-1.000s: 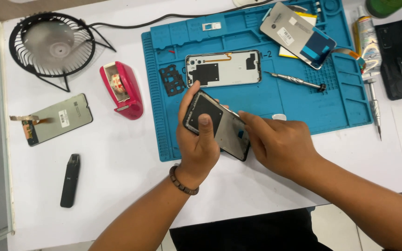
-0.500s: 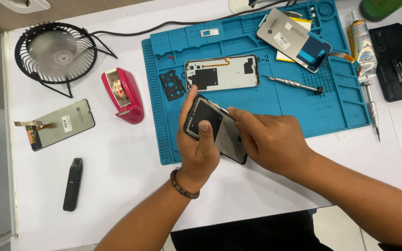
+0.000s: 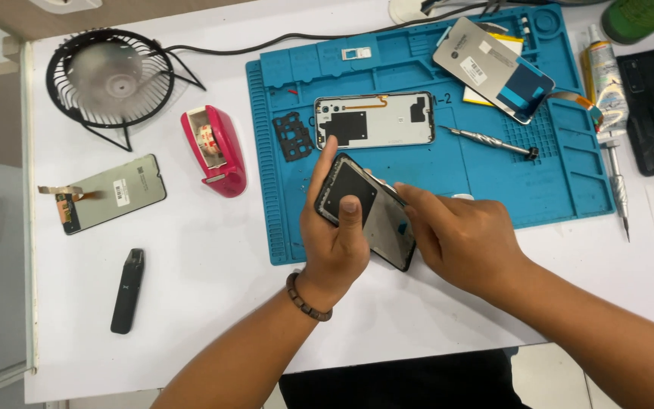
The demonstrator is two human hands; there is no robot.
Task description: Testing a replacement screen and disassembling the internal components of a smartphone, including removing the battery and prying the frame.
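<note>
Black and slanting down to the right above the blue mat's (image 3: 569,189) near edge, the phone frame (image 3: 372,216) sits clasped in our left hand (image 3: 338,246), our right hand (image 3: 459,238) pinching its upper long edge.

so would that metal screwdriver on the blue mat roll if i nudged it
Probably: the screwdriver has a slim round shaft and lies loose on the mat. Its knurled handle may give fair purchase. It looks rigid, and the mat's raised ridges might stop it.

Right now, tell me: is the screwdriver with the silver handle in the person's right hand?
No. The silver screwdriver lies on the blue mat, while the right hand works at the phone frame.
</note>
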